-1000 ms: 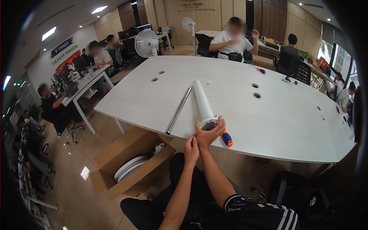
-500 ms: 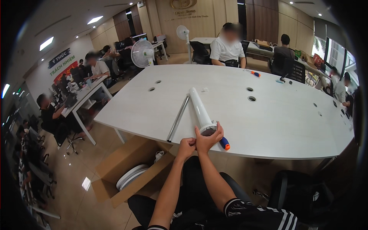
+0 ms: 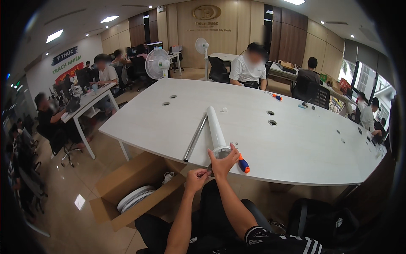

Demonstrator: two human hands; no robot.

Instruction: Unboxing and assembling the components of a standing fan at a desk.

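Observation:
A long white tube point(image 3: 216, 129) lies on the white table, its wider collared end toward me at the near edge. My right hand point(image 3: 224, 162) grips that end, thumb on one side and fingers on the other. Just left of it, my left hand point(image 3: 196, 178) is closed in a pinch on a small dark, rounded piece point(image 3: 210, 169), partly hidden by my right hand. Left of the white tube is a thin chrome tube point(image 3: 195, 140), slanting so their far ends nearly meet. A screwdriver point(image 3: 243, 164) with a blue and orange handle lies beside my right hand.
Below the table's left edge stands an open cardboard box point(image 3: 139, 186) with white round fan parts point(image 3: 134, 198) inside. A crumpled white bit point(image 3: 223, 109) and another screwdriver point(image 3: 275, 96) lie farther back. Across the table sits a person in white point(image 3: 249, 70). Cable holes point(image 3: 270, 113) pierce the tabletop.
My left hand has come slightly away from my right, and the dark rounded piece now shows between them. The tube's near end looks lighter. The whole view has shifted a little.

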